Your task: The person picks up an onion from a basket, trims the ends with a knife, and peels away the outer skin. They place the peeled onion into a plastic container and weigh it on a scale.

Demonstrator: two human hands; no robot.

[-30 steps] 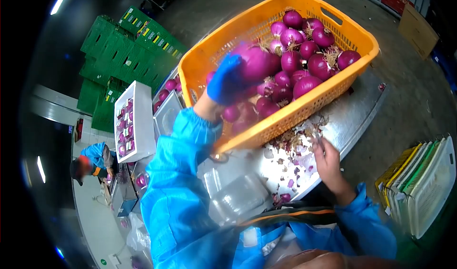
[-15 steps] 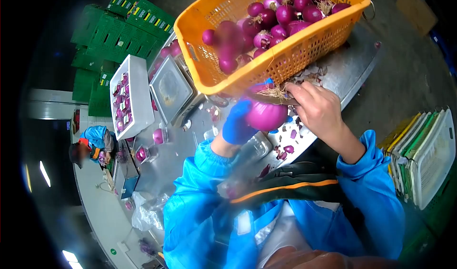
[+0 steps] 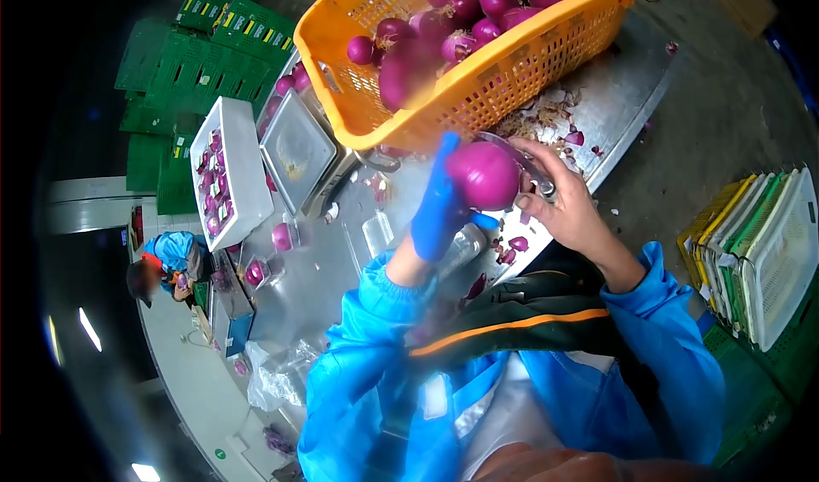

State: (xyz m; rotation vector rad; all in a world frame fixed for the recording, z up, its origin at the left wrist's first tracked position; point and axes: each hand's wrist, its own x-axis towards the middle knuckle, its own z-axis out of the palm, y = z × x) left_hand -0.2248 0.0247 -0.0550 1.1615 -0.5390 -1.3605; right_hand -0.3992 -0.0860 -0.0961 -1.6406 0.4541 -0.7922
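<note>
My left hand (image 3: 438, 202), in a blue glove, is closed around a large red onion (image 3: 485, 177) and props it from the left side. The onion's visible surface is smooth and purple. In my bare right hand (image 3: 565, 199) is a knife (image 3: 531, 168), its thin blade lying along the upper right side of the onion. The fingers curl round the knife's handle, which is partly hidden, and the thumb sits close to the onion. Dry skins and root scraps (image 3: 546, 111) lie on the metal table just beyond my hands.
An orange crate (image 3: 512, 64) of red onions stands at the table's far side. To the left are a scale (image 3: 299, 149) and a white box (image 3: 235, 175) of packed onions. Stacked crates (image 3: 759, 252) stand at right. A co-worker (image 3: 175, 260) is at far left.
The onion has come up and turned, and the stringy roots seen on its top are out of sight. The knife has shifted from across its top to its right side.
</note>
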